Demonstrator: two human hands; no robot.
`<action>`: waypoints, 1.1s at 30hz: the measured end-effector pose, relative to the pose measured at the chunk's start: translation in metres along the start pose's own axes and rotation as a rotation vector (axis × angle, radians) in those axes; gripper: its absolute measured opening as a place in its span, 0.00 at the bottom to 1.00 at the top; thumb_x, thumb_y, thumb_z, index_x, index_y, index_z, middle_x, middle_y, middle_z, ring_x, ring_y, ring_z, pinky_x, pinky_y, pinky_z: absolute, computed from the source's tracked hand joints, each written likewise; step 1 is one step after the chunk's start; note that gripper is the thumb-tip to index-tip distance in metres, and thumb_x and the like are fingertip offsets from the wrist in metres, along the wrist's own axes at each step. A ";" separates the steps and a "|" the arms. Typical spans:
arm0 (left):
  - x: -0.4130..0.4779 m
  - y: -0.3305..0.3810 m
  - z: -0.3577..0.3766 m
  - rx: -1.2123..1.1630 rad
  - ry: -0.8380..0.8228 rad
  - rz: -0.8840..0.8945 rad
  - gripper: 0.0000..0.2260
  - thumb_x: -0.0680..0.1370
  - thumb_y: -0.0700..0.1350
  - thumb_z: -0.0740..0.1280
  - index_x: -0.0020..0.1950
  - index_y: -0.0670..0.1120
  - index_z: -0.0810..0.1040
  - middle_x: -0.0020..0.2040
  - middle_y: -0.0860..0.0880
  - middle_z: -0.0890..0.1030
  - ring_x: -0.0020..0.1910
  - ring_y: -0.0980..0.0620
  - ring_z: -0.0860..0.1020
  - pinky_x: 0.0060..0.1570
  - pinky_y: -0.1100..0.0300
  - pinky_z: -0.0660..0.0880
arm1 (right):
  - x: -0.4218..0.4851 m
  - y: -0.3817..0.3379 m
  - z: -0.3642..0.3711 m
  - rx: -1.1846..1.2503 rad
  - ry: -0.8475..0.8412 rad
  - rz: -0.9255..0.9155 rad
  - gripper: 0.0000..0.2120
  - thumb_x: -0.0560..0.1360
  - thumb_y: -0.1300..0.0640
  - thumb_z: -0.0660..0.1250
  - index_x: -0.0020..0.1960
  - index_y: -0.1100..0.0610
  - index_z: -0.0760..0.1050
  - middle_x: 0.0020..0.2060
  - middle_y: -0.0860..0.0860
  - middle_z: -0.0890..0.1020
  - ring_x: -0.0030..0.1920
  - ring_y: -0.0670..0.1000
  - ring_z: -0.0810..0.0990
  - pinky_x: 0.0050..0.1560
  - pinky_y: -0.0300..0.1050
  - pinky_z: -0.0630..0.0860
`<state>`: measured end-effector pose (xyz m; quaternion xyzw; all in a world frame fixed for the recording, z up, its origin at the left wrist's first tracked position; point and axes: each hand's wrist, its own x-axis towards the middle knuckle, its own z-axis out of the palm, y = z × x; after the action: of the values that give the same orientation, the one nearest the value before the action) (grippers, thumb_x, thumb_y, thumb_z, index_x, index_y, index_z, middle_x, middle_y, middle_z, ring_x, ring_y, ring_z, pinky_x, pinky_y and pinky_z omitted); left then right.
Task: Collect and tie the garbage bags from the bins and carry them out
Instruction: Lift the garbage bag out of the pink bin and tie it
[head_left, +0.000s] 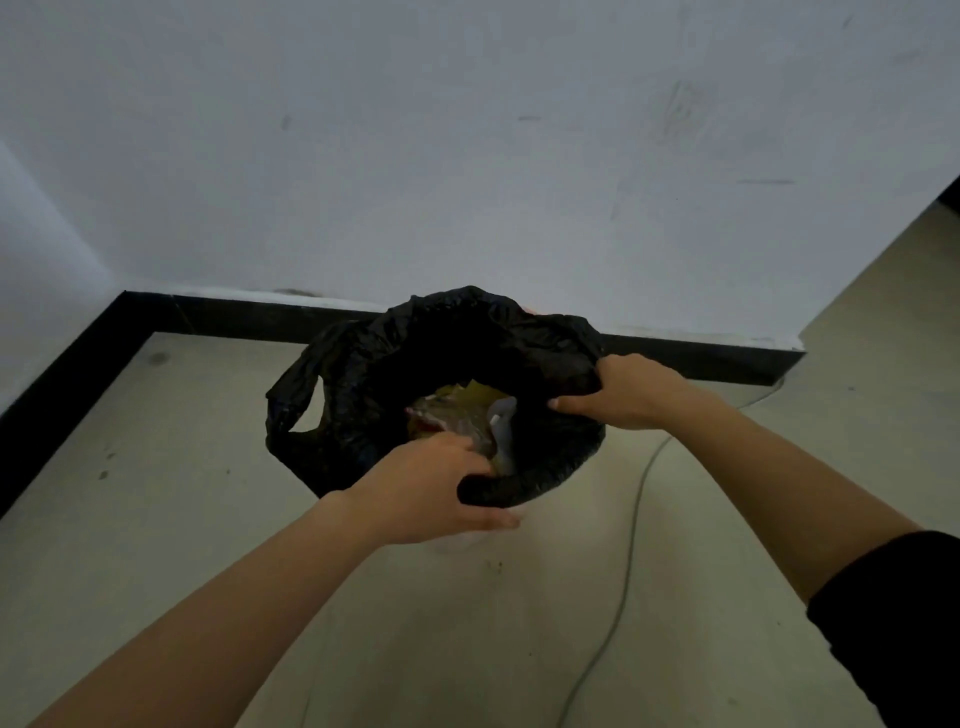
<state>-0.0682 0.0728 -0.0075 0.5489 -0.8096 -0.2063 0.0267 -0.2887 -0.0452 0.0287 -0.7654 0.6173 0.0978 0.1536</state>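
My left hand (431, 488) is clenched on the near rim of the black garbage bag (363, 395), thumb under the rolled edge and fingers curled over it, while my right hand (623, 397) grips the bag's right rim with the fingers folded inward over the plastic. The bag lines a pale bin (457, 540), mostly hidden beneath it, standing on the floor (208, 519) close to the wall's black skirting (234, 317), with yellowish and clear wrappers (467, 415) inside its open mouth. A thin cable (631, 545) trails across the floor just right of the bin.
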 end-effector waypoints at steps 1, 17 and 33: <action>0.000 -0.001 0.004 -0.004 -0.010 0.006 0.28 0.69 0.74 0.56 0.51 0.55 0.80 0.48 0.57 0.76 0.48 0.58 0.74 0.48 0.56 0.76 | -0.002 0.001 0.003 0.023 -0.007 -0.017 0.25 0.72 0.33 0.64 0.41 0.56 0.71 0.38 0.52 0.77 0.37 0.51 0.77 0.35 0.45 0.72; 0.011 -0.008 0.007 -0.300 0.445 -0.290 0.17 0.81 0.52 0.61 0.35 0.45 0.73 0.31 0.51 0.75 0.32 0.52 0.75 0.32 0.55 0.69 | 0.010 -0.040 0.007 0.765 0.039 -0.077 0.15 0.77 0.50 0.67 0.38 0.60 0.71 0.29 0.55 0.70 0.28 0.52 0.70 0.32 0.43 0.67; -0.003 -0.057 -0.034 0.133 0.415 -0.838 0.27 0.75 0.63 0.63 0.60 0.42 0.64 0.56 0.43 0.71 0.55 0.44 0.75 0.41 0.55 0.71 | 0.032 -0.048 0.012 -0.199 0.356 -0.054 0.30 0.73 0.38 0.65 0.64 0.57 0.64 0.57 0.55 0.72 0.57 0.55 0.73 0.47 0.47 0.70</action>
<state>-0.0076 0.0471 0.0036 0.8585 -0.5074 -0.0329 0.0670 -0.2343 -0.0614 0.0116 -0.7983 0.6012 0.0173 -0.0319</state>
